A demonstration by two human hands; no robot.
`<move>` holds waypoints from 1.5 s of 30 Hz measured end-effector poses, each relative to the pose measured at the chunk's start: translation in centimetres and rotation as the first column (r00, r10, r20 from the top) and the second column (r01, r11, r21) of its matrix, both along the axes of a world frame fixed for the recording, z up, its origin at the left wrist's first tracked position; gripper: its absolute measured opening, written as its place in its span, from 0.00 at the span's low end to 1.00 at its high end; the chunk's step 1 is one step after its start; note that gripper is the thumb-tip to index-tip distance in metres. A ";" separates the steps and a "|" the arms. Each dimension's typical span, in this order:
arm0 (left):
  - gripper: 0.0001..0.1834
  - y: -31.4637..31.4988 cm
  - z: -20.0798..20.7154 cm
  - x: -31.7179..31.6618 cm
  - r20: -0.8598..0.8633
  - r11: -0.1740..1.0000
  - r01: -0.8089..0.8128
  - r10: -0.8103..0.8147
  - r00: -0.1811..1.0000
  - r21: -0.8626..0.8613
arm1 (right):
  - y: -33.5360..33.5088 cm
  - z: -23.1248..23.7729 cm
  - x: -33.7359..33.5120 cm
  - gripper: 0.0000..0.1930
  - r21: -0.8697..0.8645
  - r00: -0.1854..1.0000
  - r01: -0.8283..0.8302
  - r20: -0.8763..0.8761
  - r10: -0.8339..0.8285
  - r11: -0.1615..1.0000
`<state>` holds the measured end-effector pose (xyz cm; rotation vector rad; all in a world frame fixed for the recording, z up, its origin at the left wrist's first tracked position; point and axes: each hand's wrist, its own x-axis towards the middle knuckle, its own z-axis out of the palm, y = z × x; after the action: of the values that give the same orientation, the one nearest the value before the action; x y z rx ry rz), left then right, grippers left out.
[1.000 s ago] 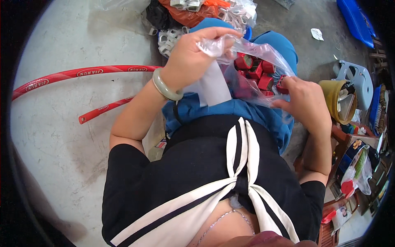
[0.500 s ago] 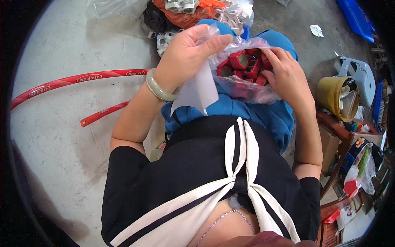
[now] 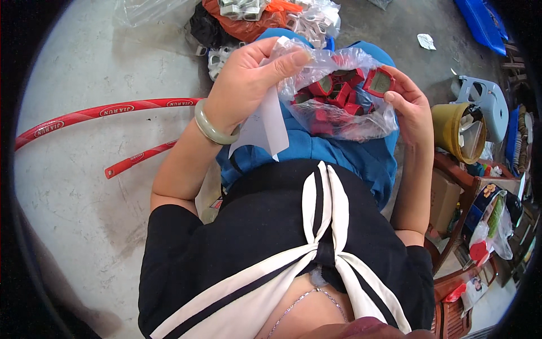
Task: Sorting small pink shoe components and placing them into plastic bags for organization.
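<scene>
A clear plastic bag [image 3: 361, 129] lies over my lap, its mouth spread wide. Inside are several small red pieces [image 3: 340, 93], boxy, some with a greyish window-like face. My left hand [image 3: 248, 85] is closed on the bag's rim at the left. A white sheet of paper [image 3: 266, 127] hangs beneath that hand; whether the fingers also pinch it is hidden. At the bag's right edge, my right hand [image 3: 411, 104] holds one red piece with a grey window [image 3: 379, 82] between thumb and fingers, its window facing up.
Red hoop-like tubing [image 3: 84, 116] lies on the floor at left. Beyond my knees sit an orange bag [image 3: 243, 27] and several white plastic parts [image 3: 316, 24]. To the right stand a yellow bucket [image 3: 443, 127], a light blue stool [image 3: 491, 110] and a wooden chair [image 3: 451, 164].
My right hand has come out of the bag's mouth with a red piece, turning it upward. My left hand keeps its grip on the bag. The view has shifted slightly.
</scene>
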<state>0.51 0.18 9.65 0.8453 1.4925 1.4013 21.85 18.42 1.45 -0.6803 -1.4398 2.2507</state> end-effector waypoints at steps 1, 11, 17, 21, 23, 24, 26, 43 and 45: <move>0.14 0.1 -0.1 0.2 -0.020 0.999 -0.046 0.046 0.999 0.005 | -0.1 0.0 0.1 0.26 0.002 1.000 0.001 0.002 -0.001 1.000; 0.14 -0.1 -0.1 0.4 -0.008 0.988 -0.151 0.151 0.989 0.012 | -0.7 0.5 -0.2 0.29 -0.072 0.993 -0.066 -0.098 0.059 0.995; 0.10 -0.6 0.2 0.4 -0.026 0.986 -0.160 0.161 0.987 0.045 | -2.3 4.1 -0.6 0.30 0.683 0.943 -0.328 0.284 0.176 0.653; 0.08 -1.6 -0.5 -0.3 -0.147 0.977 -0.183 0.197 0.969 0.107 | -2.3 6.1 0.7 0.26 0.854 0.898 -0.439 0.419 0.130 0.278; 0.06 -1.5 -1.0 -0.9 -0.475 0.956 -0.018 0.162 0.865 0.294 | -1.8 5.3 1.4 0.18 0.882 0.886 -0.461 0.464 -0.008 0.098; 0.06 -1.6 -1.0 -0.9 -0.475 0.954 -0.027 0.173 0.863 0.297 | -1.9 5.5 1.5 0.18 0.882 0.886 -0.462 0.464 0.000 0.090; 0.07 -1.3 -0.5 -0.6 -0.276 0.952 0.067 0.019 0.961 0.299 | -2.2 6.1 1.8 0.10 0.875 0.931 -0.348 0.365 0.013 0.336; 0.12 0.2 -3.9 6.1 -0.113 0.883 0.378 -0.361 0.926 0.279 | -5.7 10.6 -0.7 0.14 0.999 0.910 -0.034 0.047 0.413 -0.038; 0.10 0.6 -4.6 6.7 -0.068 0.864 0.404 -0.403 0.913 0.302 | -5.6 10.4 -1.5 0.14 0.994 0.889 -0.111 0.104 0.446 -0.009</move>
<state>7.20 0.77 5.02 1.2751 1.0234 1.3258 20.37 12.82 11.82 0.4579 -2.5907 0.7670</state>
